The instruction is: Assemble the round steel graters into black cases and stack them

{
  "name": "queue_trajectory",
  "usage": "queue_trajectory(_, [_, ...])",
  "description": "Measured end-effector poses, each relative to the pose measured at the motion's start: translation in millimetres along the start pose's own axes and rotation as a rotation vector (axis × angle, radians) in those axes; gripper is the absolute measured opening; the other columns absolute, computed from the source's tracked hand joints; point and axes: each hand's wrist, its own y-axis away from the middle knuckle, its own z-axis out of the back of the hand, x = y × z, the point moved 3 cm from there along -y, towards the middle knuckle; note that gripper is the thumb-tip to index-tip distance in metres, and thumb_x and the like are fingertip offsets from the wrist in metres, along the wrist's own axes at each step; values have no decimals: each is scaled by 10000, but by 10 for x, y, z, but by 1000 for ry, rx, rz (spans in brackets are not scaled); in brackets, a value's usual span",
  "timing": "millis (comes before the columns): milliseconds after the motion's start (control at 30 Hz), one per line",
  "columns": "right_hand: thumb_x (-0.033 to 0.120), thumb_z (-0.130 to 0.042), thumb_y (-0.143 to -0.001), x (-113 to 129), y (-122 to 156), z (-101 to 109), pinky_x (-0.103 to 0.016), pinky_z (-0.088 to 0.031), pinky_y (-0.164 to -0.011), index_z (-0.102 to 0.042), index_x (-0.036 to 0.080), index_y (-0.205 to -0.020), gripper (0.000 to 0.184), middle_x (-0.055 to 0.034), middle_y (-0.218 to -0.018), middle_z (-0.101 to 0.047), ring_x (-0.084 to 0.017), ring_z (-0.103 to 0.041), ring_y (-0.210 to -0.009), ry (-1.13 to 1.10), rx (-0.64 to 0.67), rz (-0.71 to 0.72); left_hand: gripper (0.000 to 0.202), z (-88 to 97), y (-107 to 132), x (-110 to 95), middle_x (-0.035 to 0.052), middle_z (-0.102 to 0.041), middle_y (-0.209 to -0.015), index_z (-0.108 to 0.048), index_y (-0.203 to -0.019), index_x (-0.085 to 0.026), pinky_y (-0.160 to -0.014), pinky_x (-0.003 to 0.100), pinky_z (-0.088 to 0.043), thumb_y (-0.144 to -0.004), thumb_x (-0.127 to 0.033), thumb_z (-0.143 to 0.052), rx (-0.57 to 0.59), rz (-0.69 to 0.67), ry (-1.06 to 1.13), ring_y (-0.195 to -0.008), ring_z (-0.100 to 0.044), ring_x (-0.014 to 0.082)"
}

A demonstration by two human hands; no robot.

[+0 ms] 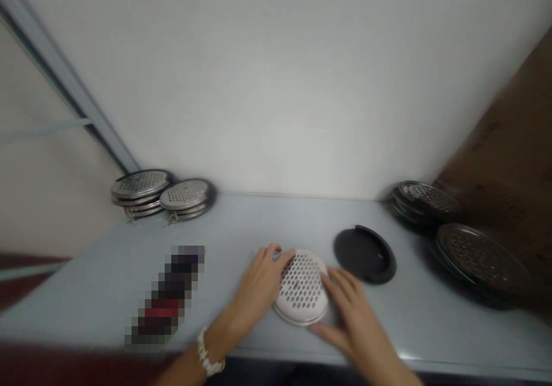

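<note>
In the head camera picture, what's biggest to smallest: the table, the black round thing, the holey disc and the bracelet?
1. table
2. black round thing and holey disc: too alike to rank
3. bracelet

My left hand (261, 282), right hand (351, 311) and forearms (383, 357) are bare; a chunky, cream-white beaded bracelet (204, 355) with yellowish touches circles my left wrist (219, 334).
</note>
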Motion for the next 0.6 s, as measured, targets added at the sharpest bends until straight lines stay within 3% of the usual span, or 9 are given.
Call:
queue_trajectory(100, [413,-639,-967,-26,-26,216,-508,-483,-1088,-479,248,-1462,546,-124,-1457,-554,-324,-509,-1333,22,-91,-2,521,74,42,1,126,-574,-1414,-549,-1456,-274,-1087,482,-467,-996,-69,-413,6,-12,40,-1284,-544,303])
queue_trajectory(167, [377,-536,-1011,-157,-68,438,-537,-465,-1080,-544,236,-1374,390,-133,-1359,-609,-322,-548,-1267,77,-244,-74,482,112,120,-16,141,-487,-1526,-485,-1505,-263,-1170,541,-372,-1024,-238,-499,13,-27,115,-1401,-450,328])
queue_trajectory(233, [417,-511,-1001,-394,-122,643,-589,-446,-1065,-587,197,-1292,372,-160,-1247,-642,-349,-569,-1200,164,-402,-218,765,88,210,-52,146,-323,-1648,-378,-1566,-285,-1205,600,-295,-902,-465,-713,75,-65,198,-1509,-287,385])
queue_trajectory(300, [496,-505,-959,-681,-192,741,-642,-428,-1052,-571,132,-1314,513,-218,-1259,-618,-406,-548,-1216,235,-427,-354,1131,-1,277,-90,148,-158,-1709,-313,-1593,-312,-1206,645,-256,-659,-574,-894,159,-107,239,-1549,-128,448])
queue_trajectory(367, [490,-512,-905,-951,-262,742,-645,-441,-1039,-524,62,-1364,627,-272,-1303,-589,-433,-545,-1244,187,-403,-444,1288,-123,300,-110,165,-93,-1717,-313,-1595,-312,-1204,665,-239,-515,-579,-961,204,-125,242,-1547,-67,483])
queue_trajectory(467, [369,-478,-844,-1162,-354,676,-592,-517,-970,-583,84,-1290,540,-238,-1210,-665,-381,-653,-1114,90,-358,-461,1272,-287,274,-96,178,-146,-1705,-323,-1593,-309,-1204,668,-239,-523,-525,-975,166,-121,256,-1542,-108,484])
queue_trajectory(600, [276,-452,-832,-1006,-448,662,-489,-545,-967,-649,154,-1196,431,-156,-1171,-712,-300,-679,-1084,48,-346,-395,1233,-362,254,-74,179,-208,-1687,-350,-1583,-294,-1202,665,-258,-534,-433,-983,92,-145,300,-1538,-125,482])
